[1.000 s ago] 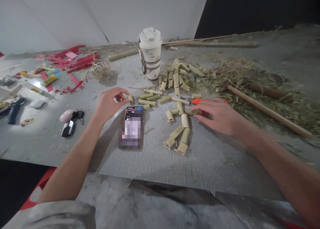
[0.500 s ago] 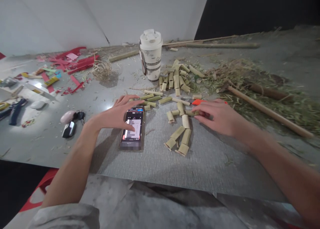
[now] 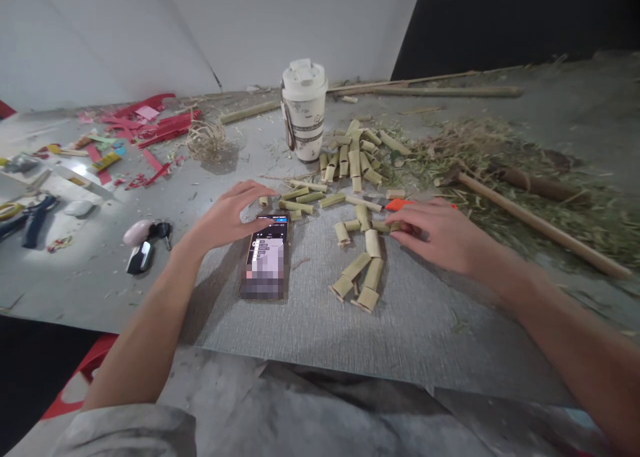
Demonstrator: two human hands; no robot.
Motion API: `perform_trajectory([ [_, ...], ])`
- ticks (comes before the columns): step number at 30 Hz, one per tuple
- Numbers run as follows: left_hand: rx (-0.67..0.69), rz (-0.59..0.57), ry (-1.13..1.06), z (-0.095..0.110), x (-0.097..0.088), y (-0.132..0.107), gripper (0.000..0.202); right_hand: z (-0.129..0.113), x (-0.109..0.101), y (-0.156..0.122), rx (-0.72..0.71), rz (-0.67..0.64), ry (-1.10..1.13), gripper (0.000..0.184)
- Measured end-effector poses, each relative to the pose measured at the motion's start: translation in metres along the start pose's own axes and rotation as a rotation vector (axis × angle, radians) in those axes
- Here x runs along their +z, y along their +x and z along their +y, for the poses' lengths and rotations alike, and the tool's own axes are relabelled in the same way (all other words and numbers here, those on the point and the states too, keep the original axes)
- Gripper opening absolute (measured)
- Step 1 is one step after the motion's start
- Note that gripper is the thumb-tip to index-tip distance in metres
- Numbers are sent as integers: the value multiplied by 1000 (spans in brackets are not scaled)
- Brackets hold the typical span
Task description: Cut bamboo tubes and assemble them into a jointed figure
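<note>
My left hand [image 3: 227, 214] hovers with fingers spread over the top edge of a lit phone [image 3: 267, 260] lying flat on a grey mat [image 3: 320, 317], thumb by the screen. A short bamboo piece [image 3: 263, 201] lies just under its fingertips. My right hand [image 3: 443, 234] rests on the mat, its fingertips pinching the end of a bamboo piece [image 3: 385, 226] that forms the arm of a stick figure of bamboo pieces [image 3: 364, 270]. An orange-handled tool [image 3: 399, 204] lies partly under that hand.
A lidded cup [image 3: 305, 110] stands behind, with a pile of cut bamboo pieces [image 3: 353, 154] beside it. Right: green shavings and a wooden-handled tool [image 3: 535, 224]. Left: keys [image 3: 143, 240], red scraps [image 3: 150, 120], pliers [image 3: 30, 217]. Long bamboo poles [image 3: 440, 90] lie at the back.
My left hand let go of the short bamboo piece, reached onto the phone screen, then drew back to the phone's top edge. My right hand stayed in place.
</note>
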State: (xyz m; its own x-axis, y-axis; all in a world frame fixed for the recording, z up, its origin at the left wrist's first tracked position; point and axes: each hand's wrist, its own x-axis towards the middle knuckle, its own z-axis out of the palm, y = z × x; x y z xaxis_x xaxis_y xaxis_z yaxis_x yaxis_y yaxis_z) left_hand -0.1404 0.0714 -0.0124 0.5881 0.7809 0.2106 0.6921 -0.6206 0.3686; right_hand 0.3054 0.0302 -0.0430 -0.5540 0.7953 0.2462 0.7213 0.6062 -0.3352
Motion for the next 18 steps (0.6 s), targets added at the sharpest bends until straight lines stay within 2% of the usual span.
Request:
perform_trajectory([
  [18, 24, -46, 12, 3, 0, 1, 45, -1, -4, 0, -27, -33, -56, 26],
])
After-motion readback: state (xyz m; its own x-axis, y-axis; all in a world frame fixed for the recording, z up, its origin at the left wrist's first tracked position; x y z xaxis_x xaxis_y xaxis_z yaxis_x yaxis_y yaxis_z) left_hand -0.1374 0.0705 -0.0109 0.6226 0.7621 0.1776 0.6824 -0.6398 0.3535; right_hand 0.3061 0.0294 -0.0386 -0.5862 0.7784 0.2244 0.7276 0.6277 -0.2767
